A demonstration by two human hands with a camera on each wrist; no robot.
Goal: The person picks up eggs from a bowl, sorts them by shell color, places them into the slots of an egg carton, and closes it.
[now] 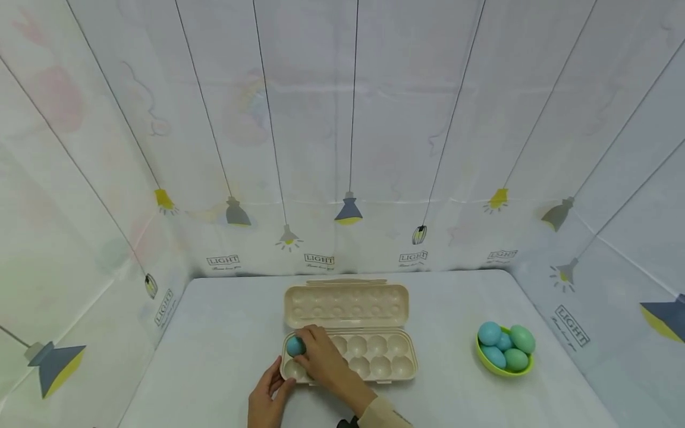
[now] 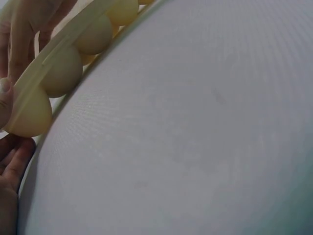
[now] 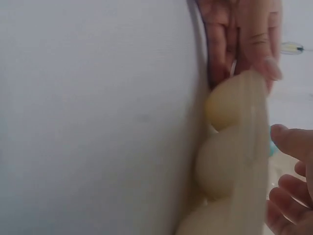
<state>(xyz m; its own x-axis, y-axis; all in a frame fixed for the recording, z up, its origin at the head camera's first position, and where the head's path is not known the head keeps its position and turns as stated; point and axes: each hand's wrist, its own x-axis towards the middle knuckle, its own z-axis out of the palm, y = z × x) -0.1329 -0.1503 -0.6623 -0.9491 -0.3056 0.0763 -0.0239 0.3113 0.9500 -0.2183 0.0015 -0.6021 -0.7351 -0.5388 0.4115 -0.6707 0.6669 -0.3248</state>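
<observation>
An egg carton (image 1: 370, 380) of beige plastic lies open on the table, its lid (image 1: 346, 321) folded back. My right hand (image 1: 323, 356) reaches over its left end and holds a blue egg (image 1: 294, 346) with thumb and fingertips at the back-left cup. A sliver of the same egg (image 3: 272, 148) shows past the thumb in the right wrist view. My left hand (image 1: 269, 395) grips the carton's front-left corner. In the left wrist view its thumb (image 2: 4, 100) lies at the rim, with its fingers (image 2: 18, 161) beside the rounded cup underneath.
A lime-green bowl (image 1: 500, 371) heaped with several blue and green eggs (image 1: 516, 359) stands to the right of the carton. A white cloth (image 1: 214, 333) covers the table. Behind it and at both sides hang white sheets (image 1: 321, 148) printed with lamps.
</observation>
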